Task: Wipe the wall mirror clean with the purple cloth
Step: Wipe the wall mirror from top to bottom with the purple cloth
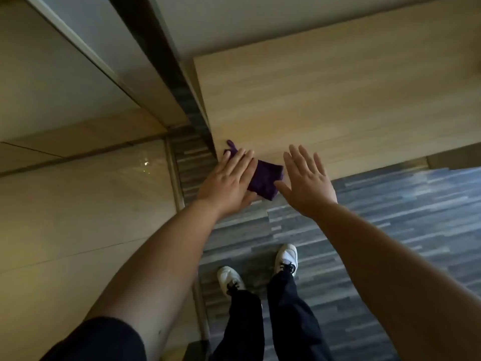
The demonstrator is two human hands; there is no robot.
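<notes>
The folded purple cloth (264, 179) lies at the corner edge of the light wooden table (325, 100), partly overhanging. Left hand (229, 181) rests flat on it, right hand (307, 182) hovers spread, both holding nothing. A careless push could drop it onto the striped grey carpet (390, 217).

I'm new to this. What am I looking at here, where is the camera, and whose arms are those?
There is no robot here, only a person. The one picture comes from a wide-angle camera worn on the person's head, looking forward and down, so you see their own arms, dark trousers and white shoes on a striped grey carpet. Ahead is a wooden tabletop. At its near corner lies a folded purple cloth. The left hand rests flat on the cloth, fingers straight, not gripping. The right hand is open beside it, holding nothing. I cannot clearly make out the wall mirror in this picture.
</notes>
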